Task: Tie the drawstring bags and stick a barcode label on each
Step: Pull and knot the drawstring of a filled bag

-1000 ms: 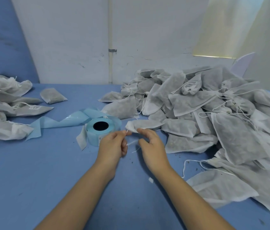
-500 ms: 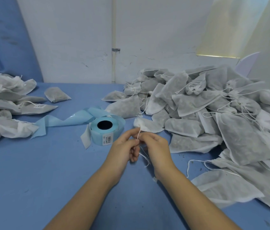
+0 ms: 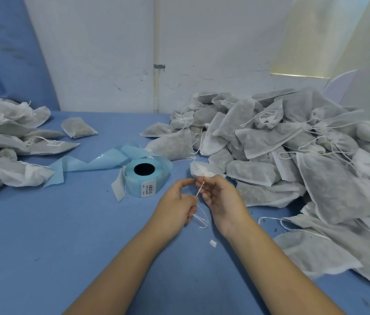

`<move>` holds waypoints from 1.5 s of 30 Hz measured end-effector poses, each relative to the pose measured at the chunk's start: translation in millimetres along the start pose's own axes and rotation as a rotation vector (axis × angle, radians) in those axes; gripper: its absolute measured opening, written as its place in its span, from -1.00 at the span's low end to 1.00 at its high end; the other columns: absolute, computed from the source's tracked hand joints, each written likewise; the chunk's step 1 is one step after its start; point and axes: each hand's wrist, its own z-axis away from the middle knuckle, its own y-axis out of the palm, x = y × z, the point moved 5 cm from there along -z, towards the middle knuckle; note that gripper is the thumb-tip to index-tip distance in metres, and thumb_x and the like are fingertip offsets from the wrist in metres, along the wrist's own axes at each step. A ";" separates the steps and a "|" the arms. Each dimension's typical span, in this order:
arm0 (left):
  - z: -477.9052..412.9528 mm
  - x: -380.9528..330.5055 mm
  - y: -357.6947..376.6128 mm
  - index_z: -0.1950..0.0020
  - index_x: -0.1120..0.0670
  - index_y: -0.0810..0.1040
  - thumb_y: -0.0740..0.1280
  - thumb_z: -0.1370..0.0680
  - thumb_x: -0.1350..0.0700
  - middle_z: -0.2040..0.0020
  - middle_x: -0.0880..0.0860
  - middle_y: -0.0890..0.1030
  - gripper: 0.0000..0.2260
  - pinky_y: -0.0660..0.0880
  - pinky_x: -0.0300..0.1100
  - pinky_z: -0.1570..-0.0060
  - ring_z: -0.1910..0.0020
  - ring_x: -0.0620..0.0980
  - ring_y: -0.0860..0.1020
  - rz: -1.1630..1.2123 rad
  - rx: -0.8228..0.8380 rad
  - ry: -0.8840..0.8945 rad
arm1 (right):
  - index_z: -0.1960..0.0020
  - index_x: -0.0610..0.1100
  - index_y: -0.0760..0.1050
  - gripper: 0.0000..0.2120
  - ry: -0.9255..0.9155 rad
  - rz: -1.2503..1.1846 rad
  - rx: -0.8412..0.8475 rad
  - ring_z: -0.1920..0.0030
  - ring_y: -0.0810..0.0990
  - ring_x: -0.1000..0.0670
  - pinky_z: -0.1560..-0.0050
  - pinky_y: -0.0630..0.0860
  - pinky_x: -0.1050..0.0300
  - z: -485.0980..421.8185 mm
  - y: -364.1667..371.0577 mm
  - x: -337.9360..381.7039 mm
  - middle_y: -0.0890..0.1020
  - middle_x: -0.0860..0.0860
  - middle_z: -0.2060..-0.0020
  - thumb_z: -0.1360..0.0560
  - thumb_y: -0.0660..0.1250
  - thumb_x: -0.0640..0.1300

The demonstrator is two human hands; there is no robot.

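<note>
Two hands: L hand [image 3: 176, 204] & R hand [image 3: 222, 201] close together, both pinching drawstring [image 3: 199, 189].
Bag [image 3: 202, 170]: at R fingertips.
Label roll [image 3: 134, 187]: just left.

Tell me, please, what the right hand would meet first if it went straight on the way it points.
Probably the small bag being tied, which lies just beyond the fingertips of the right hand; depth is unclear.

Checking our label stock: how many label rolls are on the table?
1. The blue label roll sits on the table just left of the left hand, between the left bag pile and the right bag pile. More could lie hidden under the bags.
</note>
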 end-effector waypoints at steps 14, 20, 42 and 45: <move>11.2 -14.0 -18.4 0.01 -0.02 0.54 0.17 -0.62 0.00 0.11 -0.10 0.49 -0.83 0.27 -0.25 0.26 0.15 -0.15 0.41 -0.952 -0.343 0.396 | 0.30 -0.18 0.37 -0.79 -0.485 0.731 -0.138 0.28 0.35 0.04 0.26 0.30 0.13 6.5 -6.8 18.8 0.42 0.05 0.44 -0.51 0.20 -0.18; 22.2 -32.0 -6.3 0.19 0.15 0.63 0.46 -0.43 0.25 -0.01 0.06 0.64 -0.95 0.48 -0.12 0.27 0.13 0.11 0.59 -0.996 -0.373 0.660 | 0.25 -0.06 0.49 -0.83 -0.812 1.292 -0.222 -0.04 0.40 0.04 0.02 0.35 0.09 20.0 3.6 22.2 0.58 0.14 0.26 -0.51 0.26 -0.09; 7.8 -11.2 -9.0 -0.02 0.07 0.57 0.25 -0.60 0.14 -0.01 -0.07 0.59 -0.88 0.46 -0.02 0.00 -0.03 -0.08 0.48 -0.662 -0.224 0.486 | 0.00 -0.07 0.67 -0.79 -1.096 1.303 -0.267 -0.10 0.55 -0.10 -0.12 0.39 0.03 32.3 10.4 23.1 0.69 0.11 0.03 -0.44 0.31 -0.17; 6.1 -6.7 -11.7 0.00 -0.01 0.54 0.22 -0.61 0.05 0.12 -0.05 0.60 -0.89 0.47 -0.01 0.06 0.10 -0.09 0.52 -0.608 -0.212 0.403 | -0.01 -0.02 0.68 -0.85 -0.910 1.161 -0.205 -0.03 0.51 0.00 -0.10 0.41 0.12 21.9 2.6 21.1 0.69 0.10 0.09 -0.51 0.34 -0.11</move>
